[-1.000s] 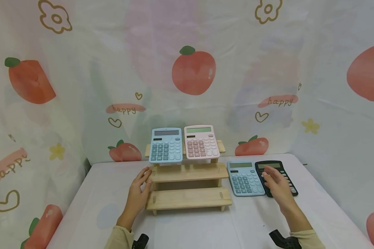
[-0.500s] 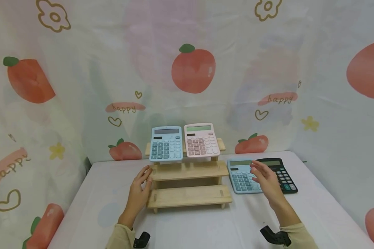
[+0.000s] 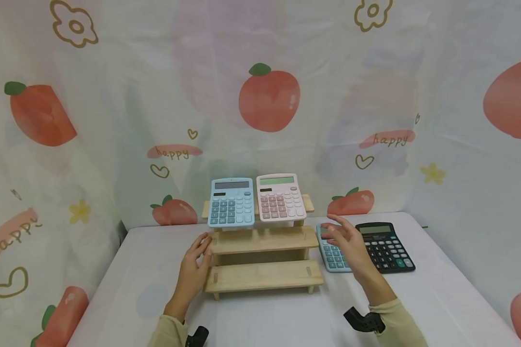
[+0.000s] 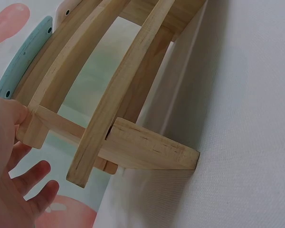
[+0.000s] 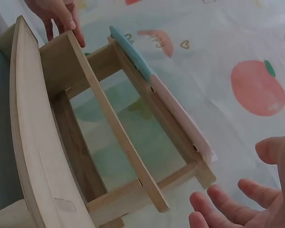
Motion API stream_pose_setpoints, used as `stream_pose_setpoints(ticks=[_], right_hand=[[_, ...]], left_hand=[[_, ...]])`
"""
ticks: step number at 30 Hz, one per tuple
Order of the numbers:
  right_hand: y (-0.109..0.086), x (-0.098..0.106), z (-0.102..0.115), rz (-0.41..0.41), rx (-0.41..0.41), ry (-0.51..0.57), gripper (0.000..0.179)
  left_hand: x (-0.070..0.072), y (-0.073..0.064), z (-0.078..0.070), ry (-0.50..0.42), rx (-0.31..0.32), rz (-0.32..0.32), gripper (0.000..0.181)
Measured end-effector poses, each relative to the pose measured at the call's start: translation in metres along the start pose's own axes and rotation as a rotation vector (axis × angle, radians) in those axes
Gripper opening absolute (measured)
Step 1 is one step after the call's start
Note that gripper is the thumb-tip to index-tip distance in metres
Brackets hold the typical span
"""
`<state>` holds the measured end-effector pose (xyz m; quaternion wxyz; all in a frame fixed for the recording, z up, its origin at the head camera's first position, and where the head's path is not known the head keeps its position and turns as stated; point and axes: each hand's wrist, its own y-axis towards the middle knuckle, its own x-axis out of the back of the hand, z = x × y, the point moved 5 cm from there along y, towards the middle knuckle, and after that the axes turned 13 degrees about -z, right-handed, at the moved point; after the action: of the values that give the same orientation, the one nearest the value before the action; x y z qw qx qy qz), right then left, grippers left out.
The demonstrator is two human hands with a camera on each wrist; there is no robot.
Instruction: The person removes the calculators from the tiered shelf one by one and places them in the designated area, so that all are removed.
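A three-tier wooden display rack stands mid-table. On its top tier lean a light blue calculator and a pink calculator, side by side. At the left end of the middle tier, my left hand holds the board, thumb and finger at its end in the left wrist view. My right hand hovers to the rack's right with spread, slightly bent fingers and nothing in them. It partly hides a second light blue calculator on the table. Just right of that lies a black calculator.
A white cloth covers the table. Behind it and on both sides hang fabric walls printed with fruit, hearts and flowers. Each wrist carries a black camera mount, such as the right mount.
My right hand has moved left, from over the black calculator to over the blue one on the table. The left hand has stayed at the rack, and the calculators have not moved.
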<state>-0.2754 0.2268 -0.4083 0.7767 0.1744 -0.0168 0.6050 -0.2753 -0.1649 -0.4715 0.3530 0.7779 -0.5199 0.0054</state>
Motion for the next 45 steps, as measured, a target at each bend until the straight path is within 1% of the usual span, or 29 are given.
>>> stream_pose_setpoints(ticks=[8, 10, 17, 23, 24, 33, 40, 45], right_hand=[[0.006, -0.025, 0.007, 0.071, -0.032, 0.046, 0.052], [0.007, -0.031, 0.009, 0.075, -0.053, 0.063, 0.053], [0.013, -0.050, 0.009, 0.088, -0.129, 0.105, 0.062], [0.019, -0.062, 0.009, 0.101, -0.166, 0.189, 0.062], [0.020, -0.064, 0.009, 0.103, -0.171, 0.202, 0.063], [0.026, -0.076, 0.011, 0.118, -0.190, 0.269, 0.064], [0.026, -0.081, 0.013, 0.096, -0.189, 0.315, 0.067], [0.025, -0.083, 0.014, 0.079, -0.192, 0.329, 0.066]], left_hand=[[0.000, -0.001, 0.000, 0.007, -0.013, -0.014, 0.039], [0.000, -0.002, 0.000, 0.010, -0.018, -0.019, 0.038], [0.000, -0.002, 0.002, 0.008, 0.005, -0.017, 0.038], [0.001, -0.002, 0.001, -0.001, 0.006, -0.013, 0.038], [0.001, -0.002, 0.002, -0.002, 0.013, -0.012, 0.038], [0.000, -0.001, 0.001, -0.017, -0.001, -0.020, 0.038], [-0.003, -0.001, 0.001, -0.007, -0.018, -0.035, 0.039], [-0.001, -0.001, 0.000, 0.008, -0.018, -0.039, 0.039]])
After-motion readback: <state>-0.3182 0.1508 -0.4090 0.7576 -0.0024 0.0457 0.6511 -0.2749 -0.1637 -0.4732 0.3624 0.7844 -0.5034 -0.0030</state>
